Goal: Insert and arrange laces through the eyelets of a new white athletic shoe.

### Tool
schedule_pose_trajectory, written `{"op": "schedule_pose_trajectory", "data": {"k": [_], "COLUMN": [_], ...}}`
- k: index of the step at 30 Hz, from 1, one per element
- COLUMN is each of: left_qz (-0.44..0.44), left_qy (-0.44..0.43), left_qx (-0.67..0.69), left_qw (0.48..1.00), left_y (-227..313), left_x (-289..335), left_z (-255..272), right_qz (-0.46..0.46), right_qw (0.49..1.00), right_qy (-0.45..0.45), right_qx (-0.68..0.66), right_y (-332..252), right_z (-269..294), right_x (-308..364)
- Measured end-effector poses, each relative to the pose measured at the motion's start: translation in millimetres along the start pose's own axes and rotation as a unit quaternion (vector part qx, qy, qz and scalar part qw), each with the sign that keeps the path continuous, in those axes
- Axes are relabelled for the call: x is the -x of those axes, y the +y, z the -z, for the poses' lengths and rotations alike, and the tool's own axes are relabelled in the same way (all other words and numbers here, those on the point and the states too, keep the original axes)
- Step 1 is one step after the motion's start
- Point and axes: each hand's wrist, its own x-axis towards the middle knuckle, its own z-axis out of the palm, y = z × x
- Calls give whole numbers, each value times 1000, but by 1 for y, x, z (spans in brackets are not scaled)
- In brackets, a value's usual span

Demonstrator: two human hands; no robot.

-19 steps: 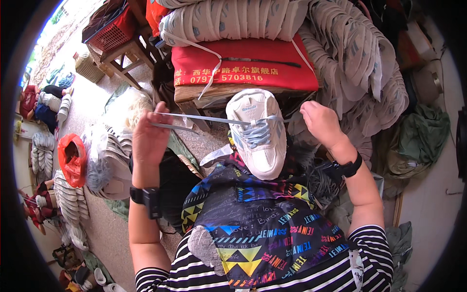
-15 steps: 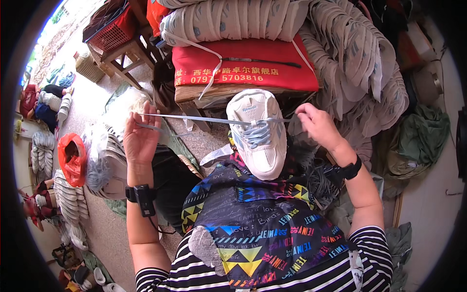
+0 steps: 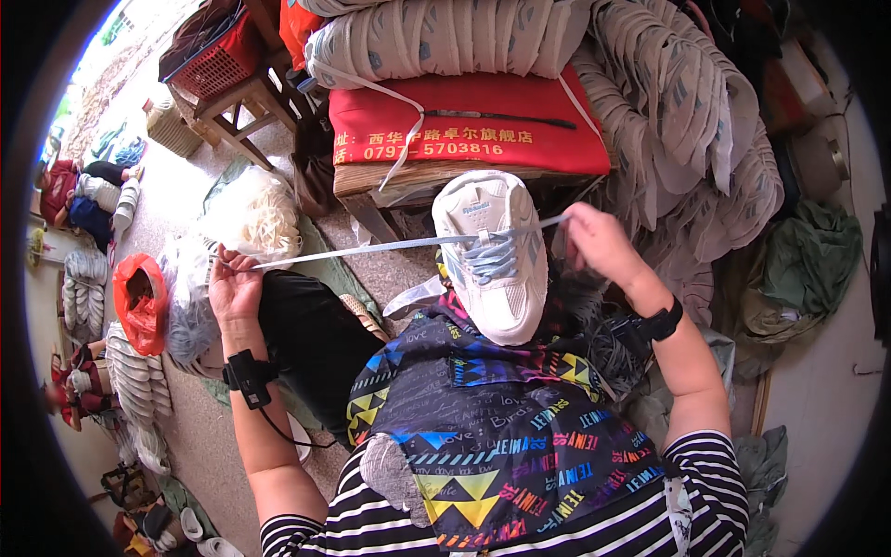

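Observation:
A white shoe upper (image 3: 510, 311) with pale blue side panels stands toe-down against my patterned apron (image 3: 520, 446), its heel end toward the stool. Light blue laces criss-cross its tongue. One shoelace (image 3: 362, 248) runs taut from the upper out to the left, where my left hand (image 3: 236, 292) pinches its end in the fingertips. On the other side, my right hand (image 3: 601, 246) has fingers closed on a short stretch of lace just off the shoe's right edge. Its lower fingers are partly curled. Both hands are off the shoe itself.
Ahead is a wooden stool (image 3: 371, 200) with a red cloth (image 3: 464, 139) and a thin dark tool (image 3: 520, 119). Stacked shoe uppers (image 3: 445, 42) lie on it, with more piled (image 3: 668, 102) at the right. Bundled laces (image 3: 255, 218) and an orange bag (image 3: 139, 302) sit left.
My left hand has swung outward and down to the left, drawing the lace longer and straight. My right hand has shifted slightly, its lace now stretched upward. The shoe stays put.

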Motion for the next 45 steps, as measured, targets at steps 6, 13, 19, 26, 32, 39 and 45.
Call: {"op": "schedule_pose_trajectory", "data": {"k": [6, 13, 19, 26, 32, 39, 45], "left_qz": [-53, -259, -286, -219, -73, 29, 88], "left_qy": [42, 119, 130, -41, -231, -275, -224], "left_qx": [-31, -238, -359, -546, -553, -596, -564], "left_qw": [997, 929, 879, 807, 798, 754, 790], "left_y": [43, 68, 32, -74, -157, -223, -231], "left_x": [-5, 4, 25, 50, 67, 74, 88], "left_z": [28, 28, -6, -58, -90, -97, -95], "right_qz": [82, 40, -3, -100, 20, 37, 24], "right_qw": [871, 745, 725, 925, 969, 981, 982], "right_qy": [199, 373, 512, 271, 31, -70, -85], "right_qx": [-442, -551, -461, -247, -245, -174, -167], "right_y": [25, 106, 136, 67, -10, -41, -40], "right_z": [52, 142, 171, 105, 30, -16, -22], "right_x": [-15, -14, 6, 13, 8, 10, 12]}}
